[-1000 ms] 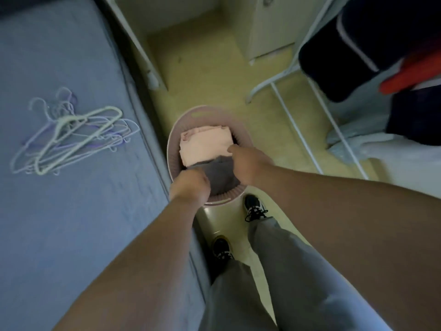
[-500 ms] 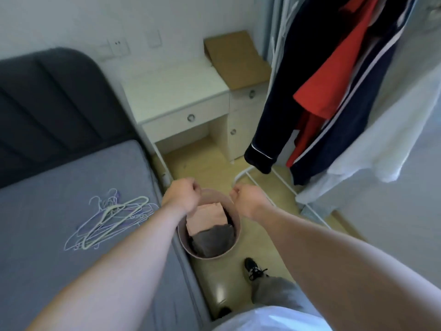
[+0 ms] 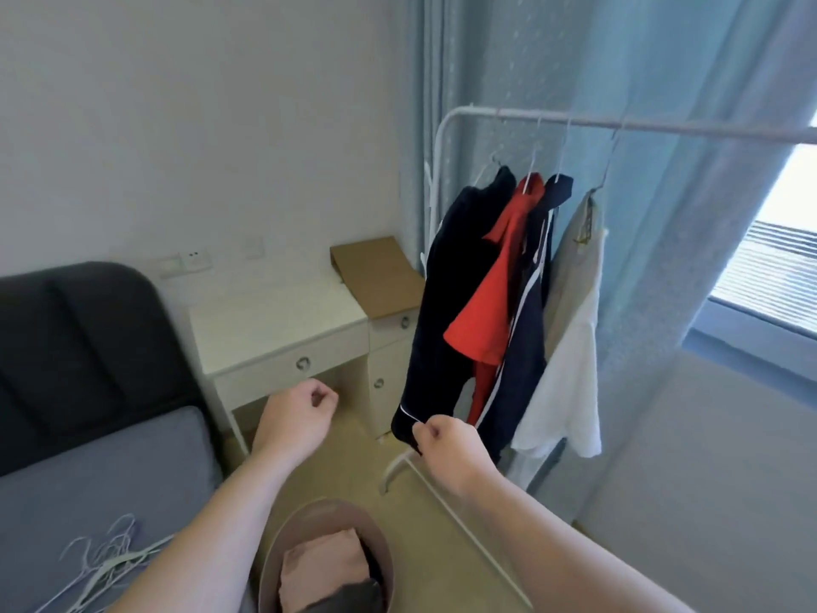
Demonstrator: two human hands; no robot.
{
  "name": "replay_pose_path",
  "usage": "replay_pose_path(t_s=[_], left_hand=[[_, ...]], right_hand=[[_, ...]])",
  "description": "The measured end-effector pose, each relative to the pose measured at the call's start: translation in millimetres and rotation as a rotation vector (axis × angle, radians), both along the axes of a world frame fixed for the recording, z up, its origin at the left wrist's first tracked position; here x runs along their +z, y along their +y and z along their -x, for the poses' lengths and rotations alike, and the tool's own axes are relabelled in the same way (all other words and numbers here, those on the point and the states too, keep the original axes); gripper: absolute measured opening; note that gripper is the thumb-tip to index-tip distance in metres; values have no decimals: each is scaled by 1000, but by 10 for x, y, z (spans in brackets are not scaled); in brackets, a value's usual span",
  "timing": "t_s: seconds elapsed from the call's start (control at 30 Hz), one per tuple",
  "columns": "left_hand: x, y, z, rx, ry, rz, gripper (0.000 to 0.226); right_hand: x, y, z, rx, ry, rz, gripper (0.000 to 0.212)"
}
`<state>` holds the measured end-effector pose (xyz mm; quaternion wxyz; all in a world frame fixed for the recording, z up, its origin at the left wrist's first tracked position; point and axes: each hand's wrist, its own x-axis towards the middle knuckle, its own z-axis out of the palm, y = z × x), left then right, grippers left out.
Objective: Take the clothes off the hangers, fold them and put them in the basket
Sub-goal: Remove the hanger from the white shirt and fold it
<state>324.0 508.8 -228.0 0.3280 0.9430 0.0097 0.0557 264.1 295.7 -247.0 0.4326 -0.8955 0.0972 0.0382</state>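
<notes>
Four garments hang on hangers from a white rack rail (image 3: 663,126): a dark navy top (image 3: 451,303), a red shirt (image 3: 490,311), a navy piece with a white stripe (image 3: 526,360) and a white shirt (image 3: 570,373). My right hand (image 3: 446,440) is curled shut right at the cuff of the dark navy top; whether it touches the cuff is unclear. My left hand (image 3: 296,418) hovers loosely closed and holds nothing. Below, the pink basket (image 3: 389,564) holds a folded pink garment (image 3: 322,564) and a folded grey one (image 3: 349,599).
A grey bed (image 3: 88,480) on the left carries a pile of bare hangers (image 3: 106,564). Behind stand a white desk (image 3: 274,325) with a cardboard box (image 3: 376,272) beside it. A blue curtain (image 3: 663,236) and window (image 3: 778,258) lie behind the rack.
Both hands have left the basket and risen toward the rack. My view has lifted from the basket to the hanging clothes; the right hand now sits at the dark sleeve's cuff.
</notes>
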Motion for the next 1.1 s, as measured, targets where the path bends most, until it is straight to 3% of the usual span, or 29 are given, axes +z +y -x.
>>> replay_pose_path(t_s=[0.27, 0.67, 0.93, 1.1], left_hand=[[631, -807, 2, -105, -154, 55, 18], [1660, -1805, -97, -250, -349, 53, 20], [2007, -2285, -206, -350, -409, -75, 19], [2193, -2321, -317, -402, -447, -208, 20]], right_hand=[[540, -657, -62, -139, -227, -78, 39], [1711, -1733, -213, -347, -558, -32, 42], [1841, -2354, -632, -518, -504, -41, 27], [1859, -2488, -820, -509, -445, -30, 37]])
